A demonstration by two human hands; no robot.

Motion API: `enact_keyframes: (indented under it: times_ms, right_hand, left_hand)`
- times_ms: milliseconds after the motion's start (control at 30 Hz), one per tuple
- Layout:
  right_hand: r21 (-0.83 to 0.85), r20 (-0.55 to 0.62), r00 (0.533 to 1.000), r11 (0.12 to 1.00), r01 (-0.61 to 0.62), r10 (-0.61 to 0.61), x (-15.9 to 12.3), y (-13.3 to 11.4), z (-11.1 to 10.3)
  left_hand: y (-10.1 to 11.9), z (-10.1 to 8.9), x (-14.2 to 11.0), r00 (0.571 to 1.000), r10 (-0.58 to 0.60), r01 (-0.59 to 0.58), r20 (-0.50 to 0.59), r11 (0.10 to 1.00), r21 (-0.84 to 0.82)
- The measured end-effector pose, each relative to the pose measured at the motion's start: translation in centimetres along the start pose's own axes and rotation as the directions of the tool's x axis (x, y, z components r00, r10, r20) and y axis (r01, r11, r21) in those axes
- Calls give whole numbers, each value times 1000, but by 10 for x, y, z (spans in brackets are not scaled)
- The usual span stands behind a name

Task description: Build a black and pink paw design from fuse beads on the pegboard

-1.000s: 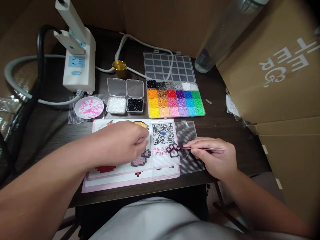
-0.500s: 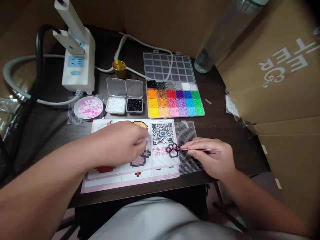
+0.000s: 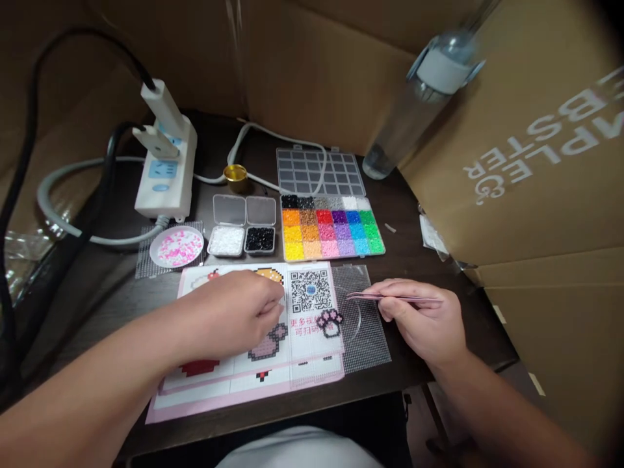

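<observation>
My left hand (image 3: 238,312) rests closed, knuckles up, on the printed pattern sheet (image 3: 229,377); whether its fingers pinch anything is hidden. My right hand (image 3: 422,322) grips thin metal tweezers (image 3: 390,298) whose tips point left, lifted a little right of the small pink-and-black paw bead figure (image 3: 330,322). That figure sits on the clear pegboard (image 3: 316,351) laid over the sheet. A QR code (image 3: 310,290) lies between the two hands.
Behind the sheet stand an open box of coloured beads (image 3: 331,231), two small boxes of white and black beads (image 3: 242,239), a dish of pink beads (image 3: 176,247), a gold cap (image 3: 236,174) and a power strip (image 3: 164,175). A water bottle (image 3: 414,104) and cardboard boxes (image 3: 536,149) close the right.
The tweezers tip has drawn back from the paw figure, up and to the right. The camera tilted upward, so everything sits lower in view. My left hand stays put.
</observation>
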State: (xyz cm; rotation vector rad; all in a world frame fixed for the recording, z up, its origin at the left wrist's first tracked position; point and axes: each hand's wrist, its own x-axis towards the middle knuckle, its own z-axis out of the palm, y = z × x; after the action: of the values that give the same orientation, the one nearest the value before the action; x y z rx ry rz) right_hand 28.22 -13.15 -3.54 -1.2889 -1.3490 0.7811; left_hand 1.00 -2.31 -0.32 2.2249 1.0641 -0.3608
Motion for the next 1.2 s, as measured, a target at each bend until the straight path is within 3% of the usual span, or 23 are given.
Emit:
enact_keyframes:
  times_ms: [167, 300, 433, 1200]
  right_hand:
    - [-88, -174, 983, 995, 48, -63, 56, 0, -8]
    - [-84, -168, 986, 996, 3, -17, 84, 10, 2]
    - [-156, -44, 999, 988, -6, -1, 79, 19, 12]
    - [-220, 11, 1000, 975, 19, -17, 77, 20, 14]
  left_hand:
    - [-3, 0, -1, 1000, 7, -7, -19, 1000, 3]
    - [-5, 0, -3, 1000, 7, -7, -5, 1000, 9]
    - [-3, -1, -2, 1000, -7, 7, 11, 1000, 21]
    - [-2, -1, -3, 1000, 21, -21, -12, 999, 35]
